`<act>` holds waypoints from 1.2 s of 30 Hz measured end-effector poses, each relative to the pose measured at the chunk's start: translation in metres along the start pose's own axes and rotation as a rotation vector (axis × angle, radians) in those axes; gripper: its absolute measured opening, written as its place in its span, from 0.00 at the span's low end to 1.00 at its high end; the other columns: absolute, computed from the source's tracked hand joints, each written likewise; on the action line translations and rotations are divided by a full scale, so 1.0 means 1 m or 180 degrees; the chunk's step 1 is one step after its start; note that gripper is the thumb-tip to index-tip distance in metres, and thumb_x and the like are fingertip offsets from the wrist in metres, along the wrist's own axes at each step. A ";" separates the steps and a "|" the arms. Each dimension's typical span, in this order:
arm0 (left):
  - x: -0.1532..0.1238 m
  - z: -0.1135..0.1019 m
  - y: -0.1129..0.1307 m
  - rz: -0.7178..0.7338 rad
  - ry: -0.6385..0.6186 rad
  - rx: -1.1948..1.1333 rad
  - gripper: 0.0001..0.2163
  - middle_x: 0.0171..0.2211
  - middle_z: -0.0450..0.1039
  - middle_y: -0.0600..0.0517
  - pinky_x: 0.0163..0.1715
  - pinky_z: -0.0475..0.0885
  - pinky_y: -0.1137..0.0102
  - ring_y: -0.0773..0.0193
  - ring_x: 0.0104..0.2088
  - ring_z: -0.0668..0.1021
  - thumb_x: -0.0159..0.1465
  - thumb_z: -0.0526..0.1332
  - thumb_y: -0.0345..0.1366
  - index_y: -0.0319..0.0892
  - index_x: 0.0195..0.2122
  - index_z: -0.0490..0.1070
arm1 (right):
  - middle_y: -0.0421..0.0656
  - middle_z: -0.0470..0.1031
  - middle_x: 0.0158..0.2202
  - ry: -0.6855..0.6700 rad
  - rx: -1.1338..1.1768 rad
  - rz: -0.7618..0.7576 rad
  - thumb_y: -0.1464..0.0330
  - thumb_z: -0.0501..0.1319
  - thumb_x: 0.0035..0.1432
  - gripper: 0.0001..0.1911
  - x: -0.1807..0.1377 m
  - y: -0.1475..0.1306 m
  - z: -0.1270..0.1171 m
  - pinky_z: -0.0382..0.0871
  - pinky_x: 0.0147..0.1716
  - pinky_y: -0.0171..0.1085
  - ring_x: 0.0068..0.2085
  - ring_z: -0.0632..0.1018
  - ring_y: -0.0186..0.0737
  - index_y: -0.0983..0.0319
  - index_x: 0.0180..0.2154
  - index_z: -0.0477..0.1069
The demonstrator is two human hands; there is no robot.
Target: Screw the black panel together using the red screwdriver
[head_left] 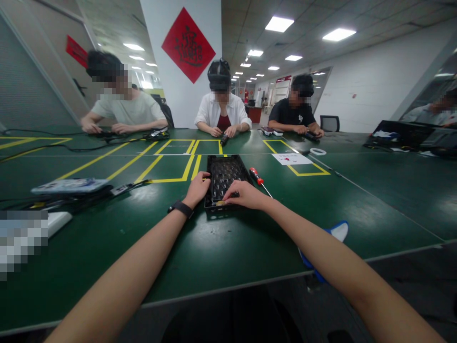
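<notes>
Touching one black tray [214, 208] are two hands [199, 189] [246, 195].

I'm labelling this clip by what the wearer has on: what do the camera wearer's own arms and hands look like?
The left hand and right hand are ungloved, with no rings that I can make out. The left wrist wears a dark band, perhaps a watch; the right wrist looks bare. No sleeves show on either forearm.
</notes>
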State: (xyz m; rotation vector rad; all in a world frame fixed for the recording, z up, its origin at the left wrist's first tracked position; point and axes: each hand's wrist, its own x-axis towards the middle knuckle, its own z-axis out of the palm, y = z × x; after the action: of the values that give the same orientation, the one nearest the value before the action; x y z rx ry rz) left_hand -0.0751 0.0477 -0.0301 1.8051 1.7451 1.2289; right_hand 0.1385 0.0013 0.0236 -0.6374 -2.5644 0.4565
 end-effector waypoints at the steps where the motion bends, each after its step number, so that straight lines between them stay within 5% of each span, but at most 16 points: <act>1: 0.000 0.000 0.000 0.0004 -0.0001 -0.0009 0.17 0.46 0.72 0.46 0.48 0.68 0.65 0.59 0.46 0.73 0.54 0.51 0.31 0.39 0.45 0.67 | 0.44 0.79 0.34 0.0007 0.0024 0.0030 0.68 0.63 0.53 0.08 0.000 0.001 0.000 0.64 0.41 0.35 0.37 0.75 0.36 0.64 0.35 0.77; 36: -0.001 0.000 0.001 0.0035 0.0027 0.0045 0.17 0.46 0.71 0.46 0.49 0.67 0.64 0.58 0.47 0.73 0.54 0.51 0.31 0.40 0.45 0.67 | 0.44 0.79 0.35 0.0040 0.0477 0.0105 0.66 0.64 0.51 0.11 -0.002 0.006 0.002 0.67 0.40 0.34 0.36 0.77 0.35 0.64 0.36 0.76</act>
State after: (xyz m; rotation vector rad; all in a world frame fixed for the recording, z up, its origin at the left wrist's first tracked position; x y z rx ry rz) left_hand -0.0746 0.0464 -0.0299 1.8225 1.7548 1.2332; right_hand 0.1414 0.0043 0.0188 -0.6270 -2.4823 0.6467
